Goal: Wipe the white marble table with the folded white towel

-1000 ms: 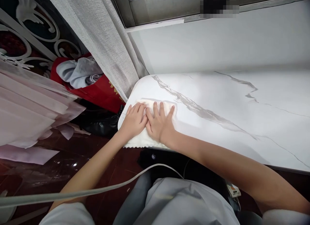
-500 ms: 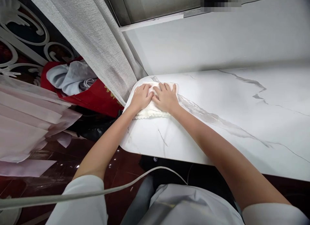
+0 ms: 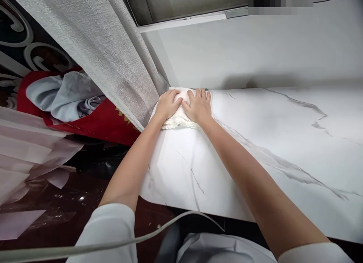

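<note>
A white cloth with a ruffled front edge [image 3: 179,119] lies on the white marble-patterned table [image 3: 227,172], at its far left corner by the wall. Both palms press down on it. My left hand [image 3: 168,104] rests flat on the left part of the cloth, fingers spread. On the right part lies my right hand [image 3: 199,105], also flat with its fingers apart. The two thumbs point toward each other with a small gap between them.
A grey curtain [image 3: 124,51] hangs just left of the table corner. Beyond it, a red bag [image 3: 93,123] holds light grey fabric [image 3: 65,93]. Sheer pink fabric [image 3: 28,149] hangs at left. A pale cable [image 3: 113,243] crosses in front of my body.
Both hands and the cloth have moved away from me across the table, up to the wall edge. The view has shifted too; the table's near edge appears lower.
</note>
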### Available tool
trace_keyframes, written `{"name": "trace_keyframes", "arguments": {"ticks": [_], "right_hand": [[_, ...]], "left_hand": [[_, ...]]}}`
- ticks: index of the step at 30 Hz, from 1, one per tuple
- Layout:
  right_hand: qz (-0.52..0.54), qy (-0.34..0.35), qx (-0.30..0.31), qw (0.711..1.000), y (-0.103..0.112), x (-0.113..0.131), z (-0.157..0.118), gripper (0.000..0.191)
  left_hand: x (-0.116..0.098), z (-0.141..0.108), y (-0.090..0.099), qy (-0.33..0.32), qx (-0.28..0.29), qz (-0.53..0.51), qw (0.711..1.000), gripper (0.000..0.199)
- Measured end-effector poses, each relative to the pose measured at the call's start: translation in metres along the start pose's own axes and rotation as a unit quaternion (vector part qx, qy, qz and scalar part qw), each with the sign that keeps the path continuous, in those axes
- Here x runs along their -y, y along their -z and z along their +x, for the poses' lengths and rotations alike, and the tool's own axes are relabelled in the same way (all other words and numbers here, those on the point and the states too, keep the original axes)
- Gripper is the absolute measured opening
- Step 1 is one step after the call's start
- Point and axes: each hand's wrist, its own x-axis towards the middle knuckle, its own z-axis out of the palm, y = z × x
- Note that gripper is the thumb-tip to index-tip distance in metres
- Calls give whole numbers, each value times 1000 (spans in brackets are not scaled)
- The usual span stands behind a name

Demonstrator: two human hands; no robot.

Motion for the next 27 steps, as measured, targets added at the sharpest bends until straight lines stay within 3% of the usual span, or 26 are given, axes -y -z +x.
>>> {"name": "trace_keyframes", "arguments": {"ticks": [8, 13, 17, 27], "right_hand": [[-4, 21, -16, 1000, -11, 0, 24, 50], [-22, 24, 8, 999, -12, 1, 36, 51], [-21, 28, 29, 999, -12, 1, 42, 53], [54, 12, 16, 998, -14, 0, 38, 51]], "left_hand": [[13, 20, -2, 21, 4, -7, 1000, 39], [22, 27, -7, 100, -32, 2, 994, 40], [26, 32, -6, 123, 5, -1, 992, 46], [24, 27, 2, 122, 45, -23, 991, 51]]}}
